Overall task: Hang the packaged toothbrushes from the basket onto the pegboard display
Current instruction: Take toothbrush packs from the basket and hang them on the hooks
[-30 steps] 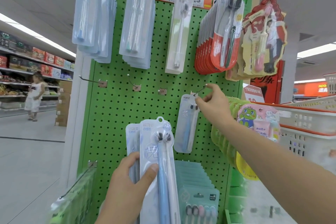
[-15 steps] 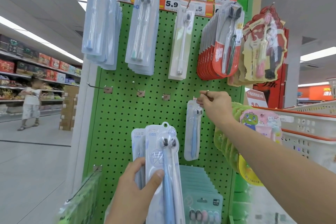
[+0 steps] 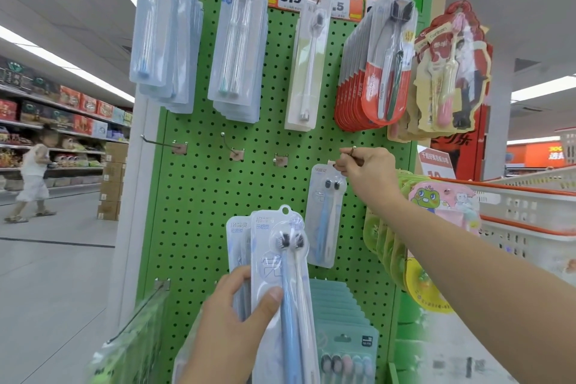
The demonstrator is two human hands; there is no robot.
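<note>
I see my right hand [image 3: 366,170] up at the green pegboard [image 3: 199,212], fingers curled and pinching the metal hook [image 3: 351,151] in the middle row, with the hanging toothbrush pack [image 3: 325,215] dangling just below and left of that grip, its top edge right at my fingertips [image 3: 338,168]; I cannot tell whether the fingers also touch the pack's card. My left hand [image 3: 230,327] is low in front of the board, thumb pressed across the front of a stack of toothbrush packs [image 3: 280,284], fingers wrapped behind, the packs standing upright above the grip with their hang tabs on top. The white basket [image 3: 530,212] with an orange rim sits off to the right, behind my right forearm
</note>
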